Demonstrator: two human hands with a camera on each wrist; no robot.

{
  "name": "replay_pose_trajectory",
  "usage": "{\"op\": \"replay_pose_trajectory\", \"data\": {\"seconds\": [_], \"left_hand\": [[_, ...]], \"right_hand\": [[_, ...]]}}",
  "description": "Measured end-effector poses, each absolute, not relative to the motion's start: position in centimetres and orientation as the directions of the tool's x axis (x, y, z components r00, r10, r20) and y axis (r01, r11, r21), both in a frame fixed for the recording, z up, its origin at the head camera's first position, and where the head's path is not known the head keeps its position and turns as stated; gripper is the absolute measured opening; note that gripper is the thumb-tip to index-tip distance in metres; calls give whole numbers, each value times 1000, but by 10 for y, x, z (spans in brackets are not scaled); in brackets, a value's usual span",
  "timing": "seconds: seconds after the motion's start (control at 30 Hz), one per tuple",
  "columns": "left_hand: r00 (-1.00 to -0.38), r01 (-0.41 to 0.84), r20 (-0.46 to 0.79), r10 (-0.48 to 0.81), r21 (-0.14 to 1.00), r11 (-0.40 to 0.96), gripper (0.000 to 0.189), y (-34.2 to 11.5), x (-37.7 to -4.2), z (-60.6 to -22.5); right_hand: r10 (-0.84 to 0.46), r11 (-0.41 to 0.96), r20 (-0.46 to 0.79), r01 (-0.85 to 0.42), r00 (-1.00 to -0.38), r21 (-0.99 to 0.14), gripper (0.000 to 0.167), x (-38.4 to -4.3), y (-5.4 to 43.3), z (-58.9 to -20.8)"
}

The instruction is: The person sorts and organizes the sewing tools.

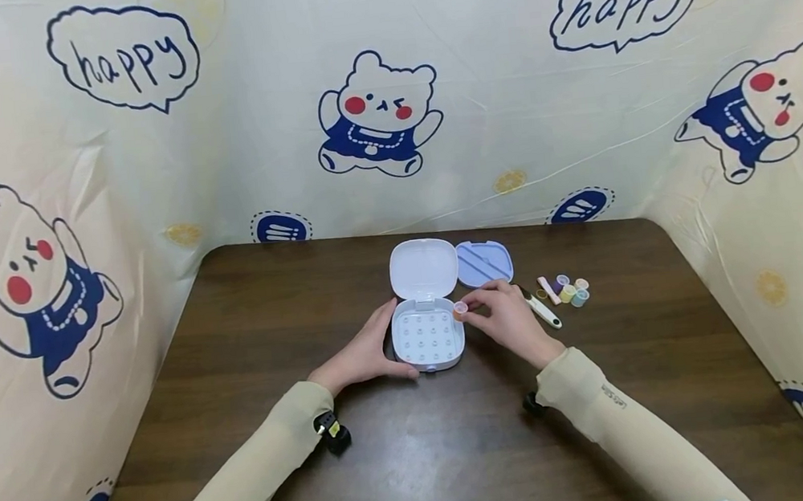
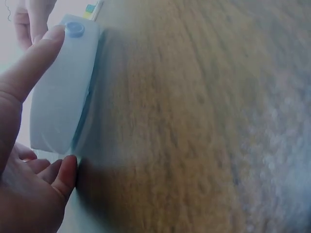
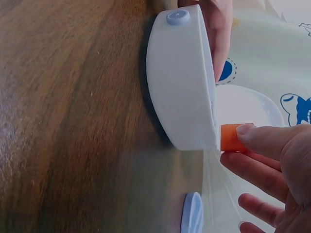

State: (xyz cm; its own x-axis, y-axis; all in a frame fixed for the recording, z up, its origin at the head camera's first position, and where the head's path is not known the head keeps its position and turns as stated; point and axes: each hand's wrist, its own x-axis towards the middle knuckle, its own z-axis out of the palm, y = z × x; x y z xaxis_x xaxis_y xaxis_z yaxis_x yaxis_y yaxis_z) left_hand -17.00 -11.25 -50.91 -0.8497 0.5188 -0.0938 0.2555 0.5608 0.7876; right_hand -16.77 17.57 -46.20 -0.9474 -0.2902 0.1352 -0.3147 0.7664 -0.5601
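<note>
A white sewing box point(image 1: 413, 366) with its lid tipped back has rows of small pegs inside. My left hand point(image 1: 368, 354) holds the box at its left side, thumb along the front wall near the round blue button point(image 2: 74, 29) and fingers along the far side. Between thumb and index finger, my right hand point(image 1: 513, 324) pinches an orange thread spool point(image 3: 232, 138). The spool is right at the box's right rim, close to the back corner. The other fingers of that hand spread beside it.
Behind the right hand lies a lavender insert tray point(image 1: 484, 267), right of the raised lid point(image 1: 423, 268). Several thread spools point(image 1: 580, 298), a pink-and-white stick point(image 1: 549, 291) and a white-handled tool point(image 1: 547, 315) lie right of the hand. A printed curtain point(image 1: 477, 130) surrounds the brown table point(image 1: 268, 295).
</note>
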Motion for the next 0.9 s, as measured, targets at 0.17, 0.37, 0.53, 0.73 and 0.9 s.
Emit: {"op": "replay_pose_trajectory", "data": {"seconds": [0.17,0.37,0.53,0.73,0.9], "left_hand": [[-868,255,-77,491,780,572,139,-110,-170,-510],[-873,244,-55,485,811,531,134,-105,-170,-512],[-881,233,-50,470,819,524,128,-102,-168,-511],[-893,218,-49,448,823,525,126,-100,-164,-509],[-896,215,-48,441,822,527,126,-99,-163,-510]], "right_hand": [[-302,763,136,-325,-944,-559,23,-168,174,-463],[-313,759,150,-342,-938,-555,20,-168,171,-465],[-313,757,142,-337,-939,-560,22,-169,168,-463],[-330,755,171,-368,-928,-543,21,-171,161,-465],[-358,752,189,-403,-914,-522,22,-175,152,-470]]}}
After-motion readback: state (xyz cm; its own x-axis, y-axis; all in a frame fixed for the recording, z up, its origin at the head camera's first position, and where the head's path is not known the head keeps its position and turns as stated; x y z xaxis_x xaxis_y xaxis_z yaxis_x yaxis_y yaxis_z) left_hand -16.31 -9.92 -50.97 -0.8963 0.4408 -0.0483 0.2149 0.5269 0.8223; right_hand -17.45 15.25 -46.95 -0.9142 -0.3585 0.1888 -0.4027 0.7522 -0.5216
